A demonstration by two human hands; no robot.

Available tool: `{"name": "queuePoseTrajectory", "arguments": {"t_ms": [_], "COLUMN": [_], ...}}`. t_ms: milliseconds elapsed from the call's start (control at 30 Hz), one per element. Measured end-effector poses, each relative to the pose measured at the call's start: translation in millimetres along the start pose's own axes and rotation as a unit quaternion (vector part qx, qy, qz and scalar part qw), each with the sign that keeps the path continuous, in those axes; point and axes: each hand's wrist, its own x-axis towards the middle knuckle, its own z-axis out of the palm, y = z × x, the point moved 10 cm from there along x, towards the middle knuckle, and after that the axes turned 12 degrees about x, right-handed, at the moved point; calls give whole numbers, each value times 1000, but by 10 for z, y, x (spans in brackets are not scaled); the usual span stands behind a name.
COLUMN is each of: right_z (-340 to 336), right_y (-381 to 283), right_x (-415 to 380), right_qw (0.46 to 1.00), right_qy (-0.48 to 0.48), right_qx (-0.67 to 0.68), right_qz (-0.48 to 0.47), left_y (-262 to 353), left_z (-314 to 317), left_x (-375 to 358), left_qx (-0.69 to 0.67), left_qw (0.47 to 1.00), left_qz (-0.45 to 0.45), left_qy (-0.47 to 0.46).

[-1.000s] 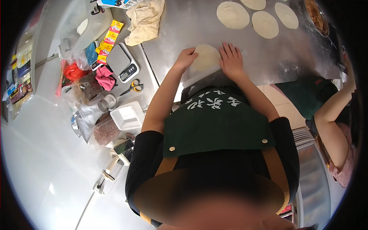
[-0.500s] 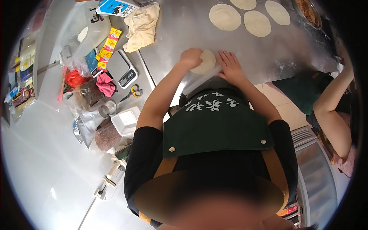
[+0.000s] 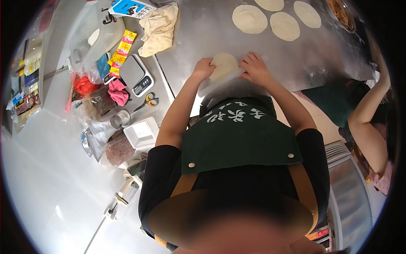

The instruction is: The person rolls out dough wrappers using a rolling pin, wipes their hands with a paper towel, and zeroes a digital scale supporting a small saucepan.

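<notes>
A thin round of pale dough (image 3: 224, 63) lies on the metal worktop in front of me. At its left edge, my left hand (image 3: 204, 68) is closed, fingertips pinching the dough. A light rolling pin (image 3: 218, 83), smeared by motion, slants along the near side of the round, close to my apron. My right hand (image 3: 255, 69) is over the pin's right end, thumb on the near side and fingers on the far side; the palm is hidden. Farther forward lie several flat dough rounds (image 3: 285, 26), apart from my hands.
A crumpled cloth (image 3: 159, 30), kitchen scale (image 3: 134, 73), scissors (image 3: 148, 101) and white foam tray (image 3: 141, 133) are at left. A bowl of brown filling (image 3: 339, 15) stands at the far right. Another person's arm (image 3: 367, 120) is at right.
The rolling pin has shifted forward onto the near part of the dough. My left hand has moved slightly left and back, and my right fingers are more bent.
</notes>
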Motion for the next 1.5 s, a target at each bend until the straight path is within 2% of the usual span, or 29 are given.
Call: {"name": "queuePoseTrajectory", "arguments": {"t_ms": [33, 133, 233, 333, 433, 533, 633, 733, 833, 933, 1033, 1133, 1267, 1367, 1467, 1500], "right_z": [37, 75, 199, 230, 197, 195, 197, 164, 149, 67, -95, -84, 40, 40, 92, 172], "right_y": [27, 110, 103, 77, 164, 172, 79, -76, -39, 2, -65, -55, -40, -20, 65, 61], "right_x": [59, 242, 104, -31, 444, 682, 337, -238, -622, -727, -574, -262, 46, 195, 162, 103], "right_qw": [1000, 989, 980, 983, 977, 974, 985, 995, 998, 998, 999, 999, 999, 999, 984, 984], "right_qy": [-2, 116, 108, 86, 94, 130, 111, 83, 45, 12, 7, 7, -24, 0, 123, 115], "right_qx": [13, -69, -125, -115, -131, -142, -96, -54, -48, -36, -29, -36, 1, -38, -114, -115], "right_qz": [2, 63, 110, 110, 139, 117, 86, 34, 19, 42, 24, -7, -37, 25, 68, 73], "left_y": [-28, -116, -133, -128, -60, 120, 246, 540, 820, 681, 241, 77, -6, -132, -168, -132], "left_z": [16, 101, 138, 132, 138, 8, 6, -124, -222, -327, -60, -24, -65, -8, 51, 36], "left_x": [5, 62, 43, 77, 183, 222, 358, 107, -240, -283, -61, 14, 21, 53, 24, -8], "left_qx": [-19, -71, -175, -243, -282, -220, 17, 190, 175, 54, 132, 104, 39, -57, -196, -243], "left_qw": [1000, 997, 984, 970, 958, 973, 994, 978, 979, 994, 991, 993, 998, 997, 980, 970], "left_qz": [-3, 12, 13, -6, 6, 22, 104, 86, 105, 79, 37, 51, 40, 40, 32, 31], "left_qy": [-2, -1, -11, -19, -54, -64, -32, 6, 21, 53, 13, 36, 14, 12, 3, 5]}}
